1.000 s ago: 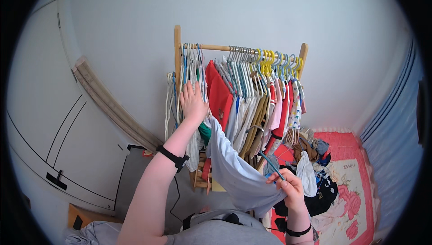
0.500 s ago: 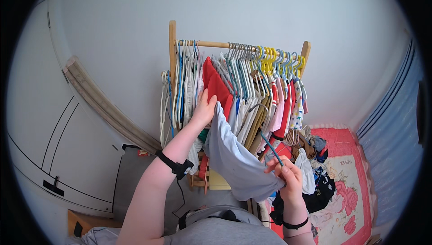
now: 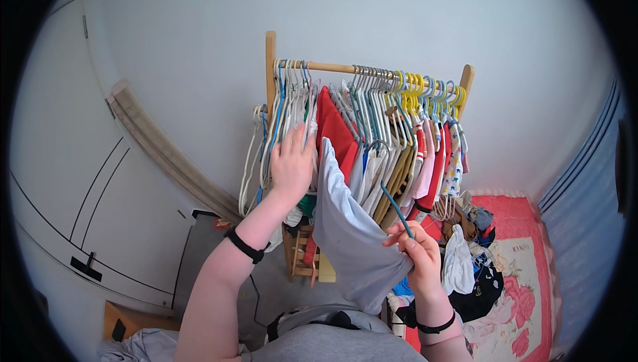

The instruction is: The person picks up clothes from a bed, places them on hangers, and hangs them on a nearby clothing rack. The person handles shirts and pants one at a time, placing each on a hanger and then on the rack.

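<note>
- Two bare hands in play, and we have a pale grey-blue garment [image 3: 355,242] hanging in the near middle, draped between them, in front of the rack.
- Our left hand [image 3: 292,166] is up at the far left of the garment, back toward us, fingers stretched out and a little apart; we see nothing gripped there, and cannot tell whether the fingertips touch the clothes beyond.
- Over to our right hand [image 3: 420,255]: thumb and fingers curled in, closed round the low end of a teal hanger [image 3: 397,210], with the garment's right edge just at the grip.
- That hanger slants up and to the left from our grip, along the far side of the cloth.
- Dark bands circle both arms: left band [image 3: 244,247], right band [image 3: 436,325].
- Farther off, we have the wooden rack [image 3: 332,67] packed with clothes: white hangers [image 3: 251,162] at left, a red garment [image 3: 335,132] near the middle, yellow hooks [image 3: 415,84] toward the right.
- Near right, a white cloth [image 3: 457,265] lies beside a black garment [image 3: 488,289] on a red-bordered floral spread [image 3: 515,212].
</note>
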